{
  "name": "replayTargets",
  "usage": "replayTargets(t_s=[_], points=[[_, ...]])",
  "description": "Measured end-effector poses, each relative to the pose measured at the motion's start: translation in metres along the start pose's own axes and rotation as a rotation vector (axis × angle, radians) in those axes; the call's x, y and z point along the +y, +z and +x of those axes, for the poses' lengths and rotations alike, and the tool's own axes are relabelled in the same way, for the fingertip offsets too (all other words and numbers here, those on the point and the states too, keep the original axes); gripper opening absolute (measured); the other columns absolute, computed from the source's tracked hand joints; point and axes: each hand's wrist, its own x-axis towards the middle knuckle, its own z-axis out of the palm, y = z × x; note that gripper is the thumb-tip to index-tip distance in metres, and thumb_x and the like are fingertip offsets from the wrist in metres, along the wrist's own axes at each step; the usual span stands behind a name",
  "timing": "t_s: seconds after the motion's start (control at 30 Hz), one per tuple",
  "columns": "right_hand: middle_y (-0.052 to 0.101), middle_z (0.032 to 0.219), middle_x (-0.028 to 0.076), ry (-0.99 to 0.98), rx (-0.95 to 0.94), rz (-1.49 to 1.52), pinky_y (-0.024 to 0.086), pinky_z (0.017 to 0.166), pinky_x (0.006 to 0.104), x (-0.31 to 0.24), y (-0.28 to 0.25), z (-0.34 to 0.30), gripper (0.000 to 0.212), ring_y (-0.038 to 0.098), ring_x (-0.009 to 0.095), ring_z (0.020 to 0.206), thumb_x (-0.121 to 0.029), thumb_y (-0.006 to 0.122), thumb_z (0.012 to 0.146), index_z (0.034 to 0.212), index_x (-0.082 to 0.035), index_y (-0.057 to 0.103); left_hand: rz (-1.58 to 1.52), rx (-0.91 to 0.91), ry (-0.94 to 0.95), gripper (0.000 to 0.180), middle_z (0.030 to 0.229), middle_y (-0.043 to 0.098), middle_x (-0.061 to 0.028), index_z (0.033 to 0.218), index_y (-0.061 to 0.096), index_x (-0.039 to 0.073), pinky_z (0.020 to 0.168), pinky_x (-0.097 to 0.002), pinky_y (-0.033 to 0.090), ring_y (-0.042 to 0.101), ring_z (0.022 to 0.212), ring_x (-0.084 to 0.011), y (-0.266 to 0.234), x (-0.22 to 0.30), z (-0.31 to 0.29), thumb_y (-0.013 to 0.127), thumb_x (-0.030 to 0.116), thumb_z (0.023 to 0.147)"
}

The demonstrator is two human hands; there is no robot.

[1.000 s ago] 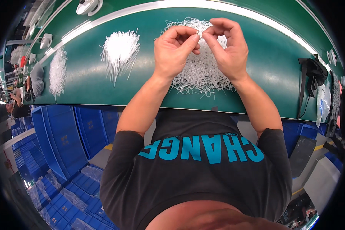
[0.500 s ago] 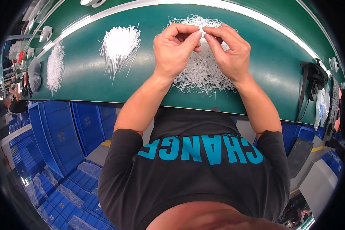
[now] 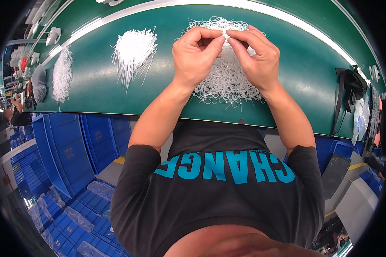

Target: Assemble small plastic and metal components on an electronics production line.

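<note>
Both hands meet above the far part of a big heap of looped white cable ties. My left hand is closed in a pinch, thumb against index finger. Mirroring it, my right hand pinches from the other side, fingertips almost touching the left ones. Between the tips is a bit of a small white piece, seemingly a cable tie; most of it is hidden by the fingers. To the left, a fanned bundle of straight white cable ties lies on the green tabletop.
Another white pile and a grey bag lie at the far left. At right are a black strapped item and a clear plastic bag. Blue crates stand below the table's left side. Another person's arm shows at far left.
The left hand's lower fingers have shifted slightly inward behind the thumb. Both pinches stay at nearly the same place, and the piles have not moved.
</note>
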Motion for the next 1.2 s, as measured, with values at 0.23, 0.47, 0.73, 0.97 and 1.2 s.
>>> replayTargets(t_s=[0.23,0.47,0.73,0.97,1.2], points=[[0.07,0.083,0.004,0.029,-0.061,-0.009,0.049,0.095,0.0404,-0.003,-0.002,-0.003,0.017,0.063,0.011,0.07,-0.003,0.072,0.084,0.101,-0.005,0.072,0.2,-0.065,0.112,0.008,0.083,0.067,-0.0041,0.094,0.07,-0.002,0.057,-0.0202,0.053,0.062,0.067,-0.0075,-0.005,-0.008,0.001,0.07,0.0,0.087],[0.066,0.081,0.005,0.164,-0.001,0.189,0.051,0.064,0.0261,-0.005,0.0,-0.003,0.019,0.06,0.012,0.069,-0.003,0.073,0.081,0.094,-0.003,0.06,0.228,-0.115,0.107,0.007,0.086,0.066,-0.0027,0.093,0.07,-0.001,0.055,-0.0199,0.05,0.06,0.069,-0.0059,-0.006,-0.006,0.002,0.069,-0.001,0.086],[0.066,0.083,0.006,0.172,0.029,0.287,0.051,0.067,0.0255,-0.003,0.005,-0.001,0.021,0.059,0.012,0.07,-0.006,0.075,0.082,0.097,-0.002,0.06,0.235,-0.154,0.185,0.018,0.088,0.064,-0.0037,0.105,0.067,0.0,0.06,-0.019,0.048,0.059,0.071,-0.0067,-0.009,-0.004,0.004,0.066,-0.003,0.087],[0.067,0.086,0.006,0.13,-0.107,0.187,0.049,0.069,0.0272,-0.011,-0.002,-0.001,0.016,0.059,0.013,0.073,-0.007,0.073,0.085,0.096,0.0,0.064,-0.128,-0.141,0.046,0.049,0.088,0.06,-0.0038,0.137,0.049,0.004,0.058,-0.0204,0.047,0.055,0.07,-0.006,-0.003,0.001,0.0,0.061,-0.002,0.09],[0.067,0.083,0.01,0.156,-0.13,0.083,0.05,0.07,0.0317,-0.011,-0.005,0.002,0.011,0.062,0.02,0.074,-0.009,0.065,0.091,0.095,0.0,0.06,0.272,-0.123,0.288,0.015,0.087,0.065,-0.0039,0.103,0.071,0.001,0.059,-0.0223,0.049,0.06,0.067,-0.0072,-0.003,-0.001,0.004,0.065,0.004,0.09]])
